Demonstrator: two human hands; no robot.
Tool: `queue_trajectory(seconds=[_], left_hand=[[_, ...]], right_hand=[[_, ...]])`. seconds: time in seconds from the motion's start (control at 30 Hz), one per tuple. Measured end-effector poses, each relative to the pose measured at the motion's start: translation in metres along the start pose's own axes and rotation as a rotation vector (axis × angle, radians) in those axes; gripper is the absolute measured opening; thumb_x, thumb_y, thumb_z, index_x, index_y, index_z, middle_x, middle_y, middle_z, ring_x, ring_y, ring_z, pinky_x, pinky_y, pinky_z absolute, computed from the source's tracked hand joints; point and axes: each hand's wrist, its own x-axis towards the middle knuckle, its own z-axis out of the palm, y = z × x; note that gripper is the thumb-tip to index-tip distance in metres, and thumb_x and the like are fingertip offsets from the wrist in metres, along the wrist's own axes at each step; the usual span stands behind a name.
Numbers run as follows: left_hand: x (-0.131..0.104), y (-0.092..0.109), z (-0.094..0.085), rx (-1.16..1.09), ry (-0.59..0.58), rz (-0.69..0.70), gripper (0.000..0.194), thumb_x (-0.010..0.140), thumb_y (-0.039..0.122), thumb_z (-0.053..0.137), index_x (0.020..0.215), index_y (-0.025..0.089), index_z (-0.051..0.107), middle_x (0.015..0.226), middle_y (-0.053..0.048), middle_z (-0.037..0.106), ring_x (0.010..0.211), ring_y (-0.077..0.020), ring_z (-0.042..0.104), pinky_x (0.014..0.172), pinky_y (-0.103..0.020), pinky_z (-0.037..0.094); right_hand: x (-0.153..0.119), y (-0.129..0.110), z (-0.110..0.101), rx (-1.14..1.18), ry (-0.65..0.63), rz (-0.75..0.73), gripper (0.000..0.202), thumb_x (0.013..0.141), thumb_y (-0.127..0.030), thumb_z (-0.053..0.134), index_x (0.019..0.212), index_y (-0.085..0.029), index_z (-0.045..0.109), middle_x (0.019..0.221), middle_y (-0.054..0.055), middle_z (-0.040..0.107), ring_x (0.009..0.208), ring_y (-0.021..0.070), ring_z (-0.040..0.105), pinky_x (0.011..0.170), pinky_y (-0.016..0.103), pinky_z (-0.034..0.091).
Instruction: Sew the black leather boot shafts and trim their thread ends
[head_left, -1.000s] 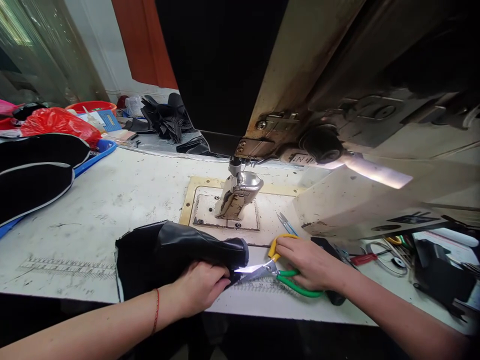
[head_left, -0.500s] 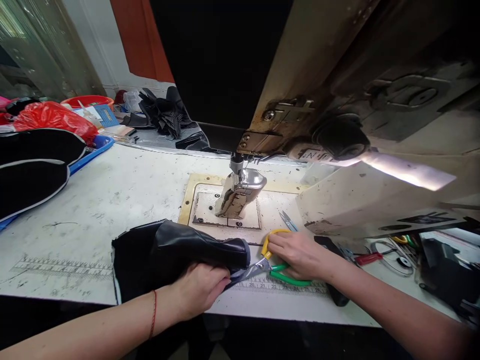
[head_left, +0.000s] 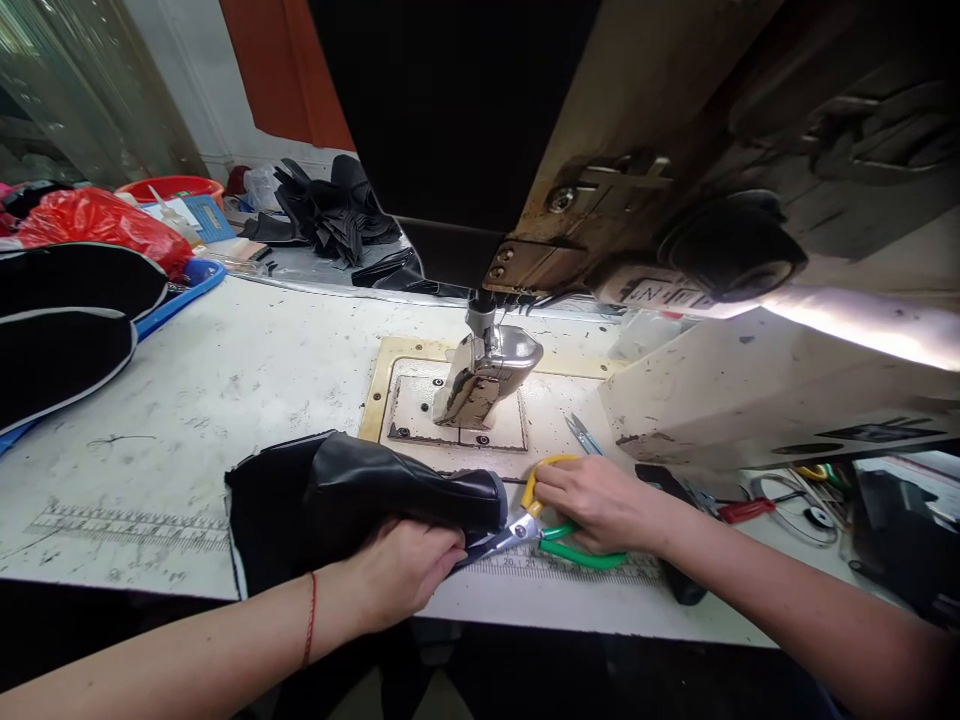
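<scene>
Clutching shiny black leathery material [head_left: 390,480], the left grip [head_left: 411,572] risks a nick if yellow-and-green-handled metal scissors [head_left: 520,531], clasped by the right grip [head_left: 600,505], slip.

I see a table [head_left: 240,360] with a sewing machine [head_left: 442,130] overhanging its middle from the right, its post [head_left: 480,390] standing centrally below. In front of the post lies a piece [head_left: 375,475], the person's left hand [head_left: 409,570] on its near side. Right of it, the right hand [head_left: 600,500] holds scissors [head_left: 520,531], blades pointing left. Snips [head_left: 586,437] lie behind that hand; a screwdriver [head_left: 746,511] lies farther right. A ruler [head_left: 135,525] runs along the near edge, partly beneath the piece. Far left, panels [head_left: 67,365] lie over a tray [head_left: 187,290], with a bag [head_left: 105,225] behind them and a basin [head_left: 176,188] behind that. Beyond the far edge sits a stack [head_left: 337,215].
</scene>
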Motion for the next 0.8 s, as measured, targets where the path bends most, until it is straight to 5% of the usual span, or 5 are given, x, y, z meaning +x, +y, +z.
queue_trajectory(seconds=[0.37, 0.8], left_hand=[[0.0, -0.002, -0.002, -0.11, 0.146, 0.096, 0.026, 0.098, 0.024, 0.045, 0.085, 0.017, 0.067, 0.075, -0.003, 0.072, 0.064, -0.0147, 0.066, 0.061, -0.022, 0.051], [-0.004, -0.001, -0.016, -0.464, 0.202, 0.116, 0.018, 0.096, 0.022, 0.052, 0.082, 0.015, 0.063, 0.052, 0.006, 0.06, 0.041, -0.0049, 0.054, 0.047, -0.012, 0.044]], right_hand=[[0.009, -0.02, -0.001, -0.094, 0.029, -0.019, 0.011, 0.072, -0.015, 0.054, 0.082, -0.017, 0.056, 0.08, 0.004, 0.059, 0.064, 0.0159, 0.052, 0.052, 0.03, 0.027], [0.021, -0.058, 0.007, -0.06, 0.038, 0.045, 0.014, 0.082, -0.013, 0.048, 0.09, -0.016, 0.059, 0.085, 0.006, 0.06, 0.069, 0.0184, 0.053, 0.057, 0.031, 0.034]])
